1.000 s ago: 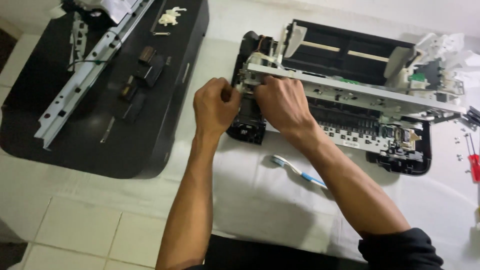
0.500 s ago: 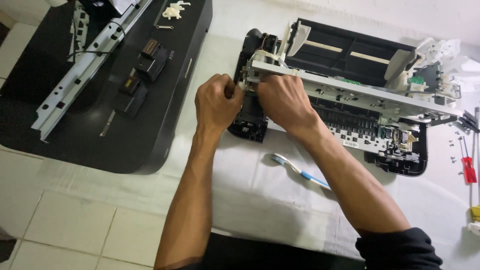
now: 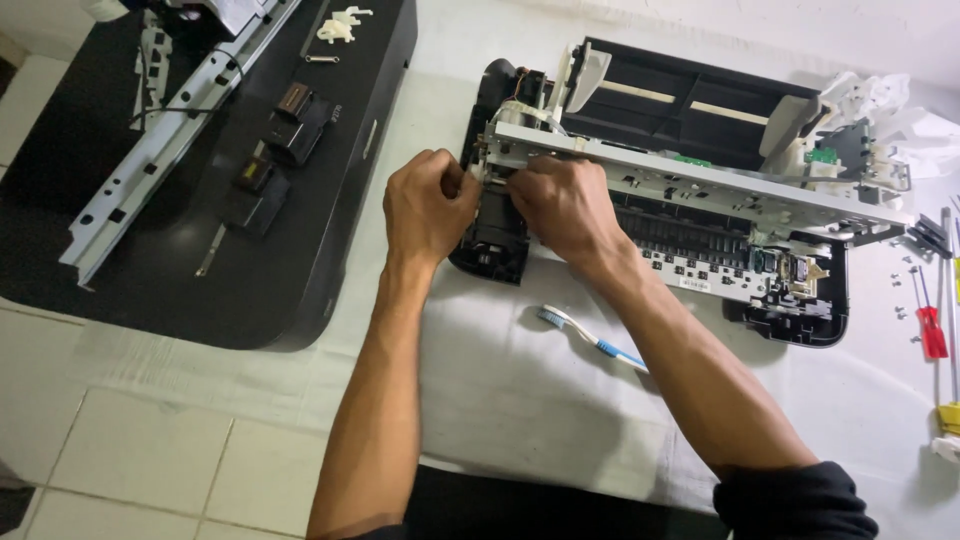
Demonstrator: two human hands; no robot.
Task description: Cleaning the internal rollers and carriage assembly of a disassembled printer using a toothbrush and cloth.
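While both hands are pinching at the left end of the opened printer (image 3: 660, 200), left hand (image 3: 428, 205) and right hand (image 3: 562, 205) closed on a small part by its metal rail (image 3: 700, 175), a slip could be bending that rail or flicking the piece away.

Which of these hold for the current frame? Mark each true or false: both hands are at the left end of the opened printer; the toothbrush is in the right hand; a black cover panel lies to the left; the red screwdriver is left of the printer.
1. Both hands, left hand and right hand, are at the left end of the opened printer. True.
2. The toothbrush is in the right hand. False: it lies on the white cloth below the printer, untouched.
3. A black cover panel lies to the left with loose parts on it. True.
4. The red screwdriver is left of the printer. False: it lies to the right.
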